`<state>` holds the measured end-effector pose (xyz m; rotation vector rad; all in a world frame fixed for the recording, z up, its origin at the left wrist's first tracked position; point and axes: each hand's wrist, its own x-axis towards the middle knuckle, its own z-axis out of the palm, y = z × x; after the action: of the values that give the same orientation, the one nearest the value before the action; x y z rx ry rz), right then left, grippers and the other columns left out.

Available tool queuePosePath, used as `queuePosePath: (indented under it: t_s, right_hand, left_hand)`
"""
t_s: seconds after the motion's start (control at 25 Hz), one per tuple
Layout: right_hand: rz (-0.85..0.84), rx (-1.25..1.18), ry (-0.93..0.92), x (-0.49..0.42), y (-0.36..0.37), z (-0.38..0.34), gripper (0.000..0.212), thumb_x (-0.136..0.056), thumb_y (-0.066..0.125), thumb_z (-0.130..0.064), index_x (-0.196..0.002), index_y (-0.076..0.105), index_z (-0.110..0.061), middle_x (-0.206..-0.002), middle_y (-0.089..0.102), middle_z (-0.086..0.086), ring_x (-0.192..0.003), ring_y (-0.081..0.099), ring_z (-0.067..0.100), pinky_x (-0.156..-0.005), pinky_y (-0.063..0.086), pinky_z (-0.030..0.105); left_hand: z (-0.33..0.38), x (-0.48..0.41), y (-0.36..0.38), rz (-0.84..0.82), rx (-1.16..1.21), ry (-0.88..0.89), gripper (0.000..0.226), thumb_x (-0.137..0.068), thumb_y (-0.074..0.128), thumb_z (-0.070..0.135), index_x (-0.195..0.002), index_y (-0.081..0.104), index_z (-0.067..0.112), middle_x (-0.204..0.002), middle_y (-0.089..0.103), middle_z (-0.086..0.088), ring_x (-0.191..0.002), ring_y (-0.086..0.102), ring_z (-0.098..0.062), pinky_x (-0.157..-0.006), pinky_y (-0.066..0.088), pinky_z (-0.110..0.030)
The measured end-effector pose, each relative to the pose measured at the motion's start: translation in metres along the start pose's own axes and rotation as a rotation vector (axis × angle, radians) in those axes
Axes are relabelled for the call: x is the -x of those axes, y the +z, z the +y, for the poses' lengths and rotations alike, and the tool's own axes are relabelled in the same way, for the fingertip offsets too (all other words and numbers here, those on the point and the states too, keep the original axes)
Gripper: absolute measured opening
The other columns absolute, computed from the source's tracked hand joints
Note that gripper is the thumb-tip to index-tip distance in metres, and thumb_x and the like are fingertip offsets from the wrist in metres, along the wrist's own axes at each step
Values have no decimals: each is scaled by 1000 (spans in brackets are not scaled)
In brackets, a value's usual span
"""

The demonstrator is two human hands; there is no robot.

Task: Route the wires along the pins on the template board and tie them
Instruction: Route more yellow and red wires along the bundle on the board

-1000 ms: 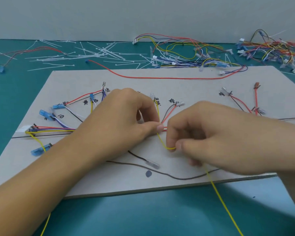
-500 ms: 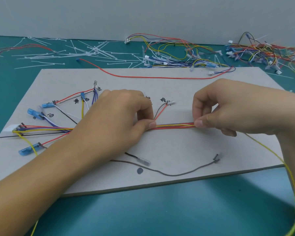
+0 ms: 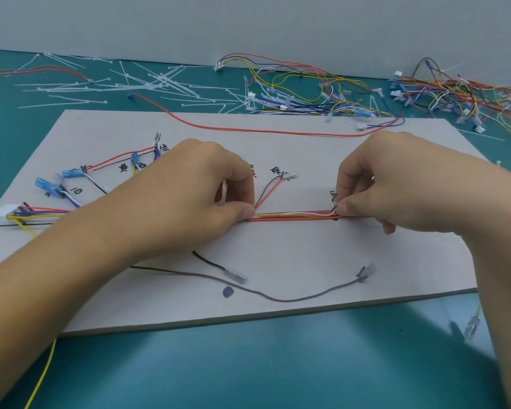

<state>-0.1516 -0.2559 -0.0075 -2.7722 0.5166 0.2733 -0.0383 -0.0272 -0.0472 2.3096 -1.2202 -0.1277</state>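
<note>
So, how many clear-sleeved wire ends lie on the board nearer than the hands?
2. One clear-sleeved end lies in front of the left hand; the other lies in front of the right hand. The forearms may hide more.

Between my fingers [image 3: 248,212] the wire bundle [image 3: 292,215] runs red, orange, yellow and white. The board [image 3: 307,255] beneath my fingers is pale grey with black hand-drawn marks. Beyond them a long red wire [image 3: 248,130] crosses it; nearer me lies a brown wire [image 3: 292,299]. Left of them sit translucent blue connectors [image 3: 71,173]. The counter [image 3: 248,364] is teal, with white cable ties [image 3: 148,84].
</note>
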Motion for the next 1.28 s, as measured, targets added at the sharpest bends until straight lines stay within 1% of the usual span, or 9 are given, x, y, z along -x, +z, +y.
queuePosePath:
  t_s: [0.2,0.36,0.56,0.72,0.88,1.0,1.12,1.2,1.28]
  right_hand:
    - [-3,-28,-17,4,-2,-3,15,-84,80,-28,-71,75,-31,-53,68,-10,-39,63,8,-44,45,21]
    - [29,4,-56,2,0,-4,16,-84,80,-25,-68,75,-27,-63,69,-17,-48,59,-6,-37,38,13]
    - [86,82,-119,5,3,-9,21,-81,74,-11,-64,72,-24,-59,67,-8,-64,60,0,-49,48,23]
    - [173,87,-142,8,14,-20,21,-78,68,-4,-62,69,-19,-58,59,-7,-59,52,2,-47,37,20]
    - [228,-31,-204,4,37,-45,15,-79,69,-9,-67,66,-18,-73,63,-1,-75,60,20,-63,46,27]
    - [244,-111,-276,0,48,-58,8,-84,72,-17,-76,72,-18,-80,68,1,-82,62,21,-72,52,30]
    - [224,-195,-232,-6,40,-46,7,-84,78,-24,-78,77,-21,-72,70,-7,-71,62,5,-62,51,19]
    - [185,-212,-178,-7,31,-33,9,-82,81,-24,-74,77,-22,-63,68,-9,-61,60,0,-49,41,9]
    - [142,-214,-130,-7,23,-21,13,-81,82,-25,-70,76,-23,-58,68,-10,-58,60,-5,-47,39,8]
  left_hand:
    - [0,0,-1,-8,12,-4,12,-82,70,39,-73,68,32,-72,67,8,-73,60,-6,-70,53,-37]
    - [0,0,-1,-10,10,5,14,-84,75,35,-72,68,32,-71,65,8,-72,61,-8,-70,53,-38]
    - [4,-1,-1,-26,7,13,12,-83,74,34,-72,69,30,-72,67,9,-73,60,-8,-71,51,-35]
    - [-4,-3,-8,-49,-65,-18,10,-77,75,36,-70,72,30,-65,67,12,-71,59,4,-54,38,-9]
    - [-27,8,-38,-112,-190,-56,9,-69,70,55,-75,70,49,-67,66,31,-68,59,12,-52,38,-18]
    - [-46,17,-56,-166,-228,-98,17,-63,63,70,-74,67,58,-65,62,36,-51,56,9,-45,44,-21]
    - [-64,19,-65,-169,-209,-125,24,-64,66,77,-77,70,57,-63,64,32,-36,49,0,-38,53,-30]
    - [-70,19,-67,-174,-206,-124,32,-66,62,86,-77,70,58,-65,65,32,-36,48,-1,-37,53,-32]
    - [-69,20,-67,-183,-185,-120,36,-68,59,89,-77,69,57,-65,65,32,-35,47,-1,-38,53,-30]
